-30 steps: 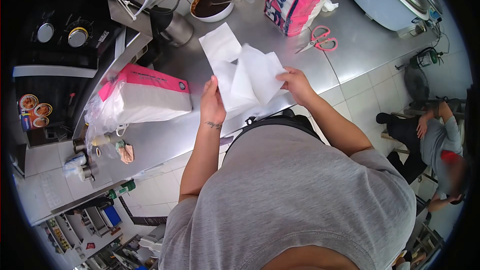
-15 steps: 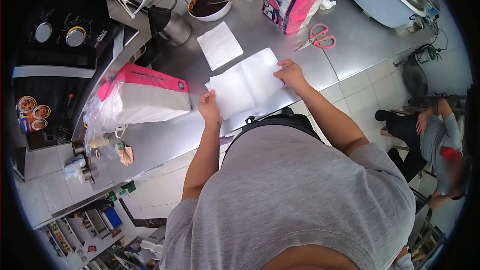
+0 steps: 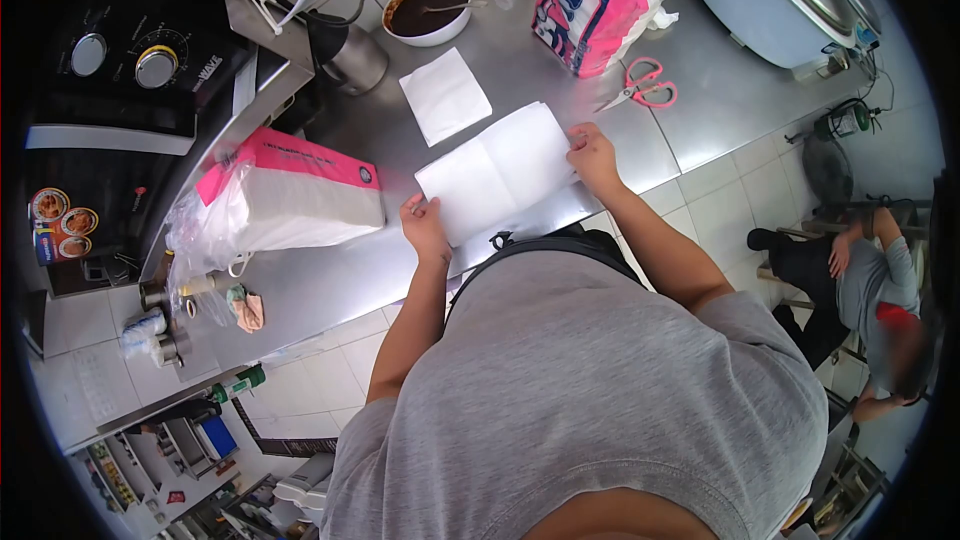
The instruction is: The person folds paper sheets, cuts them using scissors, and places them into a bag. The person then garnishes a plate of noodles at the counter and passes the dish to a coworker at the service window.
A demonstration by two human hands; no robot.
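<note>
An unfolded white napkin with a crease across its middle is held flat at the front of the steel counter. My left hand pinches its left edge between thumb and fingers. At the opposite edge, my right hand has its fingers closed on the right side. Just beyond lies a smaller folded white napkin, touched by neither hand. To the left stands an opened pink-and-white pack of napkins in clear plastic.
A bowl of dark sauce with a spoon sits at the back beside a metal kettle. Pink scissors lie near a pink package. A large white cooker stands at the right. Another person sits beyond.
The loosely folded, overlapping sheet between my hands has been spread out flat. It now lies apart from the small folded napkin. Both hands have shifted slightly and still hold its edges.
</note>
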